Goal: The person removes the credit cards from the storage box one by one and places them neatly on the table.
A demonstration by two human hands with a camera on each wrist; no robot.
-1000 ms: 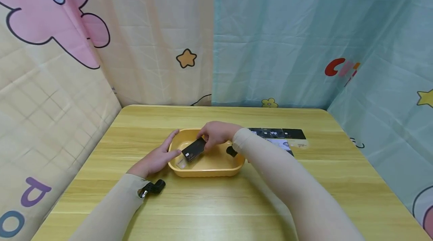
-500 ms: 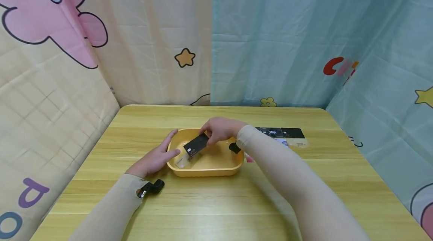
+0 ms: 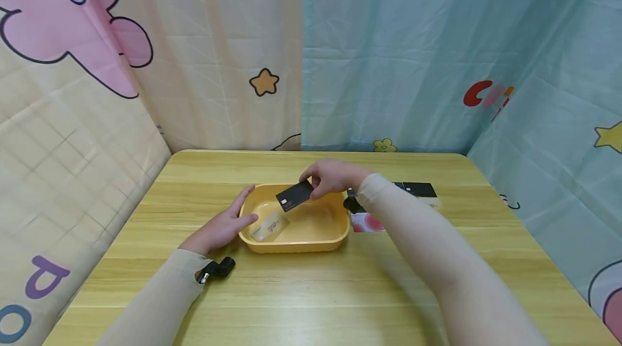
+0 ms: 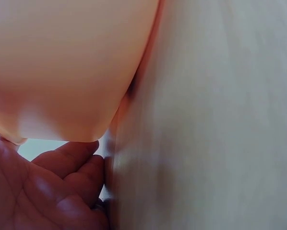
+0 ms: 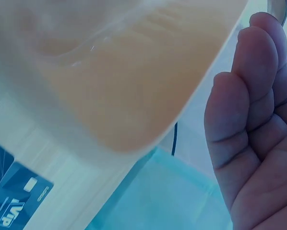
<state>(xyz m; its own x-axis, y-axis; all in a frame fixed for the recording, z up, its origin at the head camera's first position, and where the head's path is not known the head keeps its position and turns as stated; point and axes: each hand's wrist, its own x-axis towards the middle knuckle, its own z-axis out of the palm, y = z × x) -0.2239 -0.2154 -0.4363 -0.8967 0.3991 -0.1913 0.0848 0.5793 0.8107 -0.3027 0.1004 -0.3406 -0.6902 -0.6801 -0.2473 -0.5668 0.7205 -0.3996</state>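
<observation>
My right hand (image 3: 332, 176) pinches a black VIP card (image 3: 295, 195) by its right end between thumb and fingertips. The card hangs tilted over the back half of a yellow plastic tray (image 3: 296, 248). A pale, see-through card (image 3: 270, 227) lies inside at the tray's left. My left hand (image 3: 221, 227) rests at the tray's left end, its fingers extended and its thumb reaching over the rim. In the left wrist view, the fingers (image 4: 81, 175) lie low by the tray's outer wall (image 4: 57, 86). The right wrist view shows the right hand's outer fingers (image 5: 261, 86); the held card is out of sight there.
Right of the tray, several cards lie on the wooden table (image 3: 311, 292): a black card (image 3: 420, 190), a pink-and-red card (image 3: 366, 222) and a Vip card (image 5: 19, 197). My right forearm (image 3: 427, 243) covers part of them. Printed curtains (image 3: 413, 65) stand behind the table.
My right hand has lifted the black VIP card up and to the right, uncovering more of the pale card in the tray. The left hand has stayed at the tray's end.
</observation>
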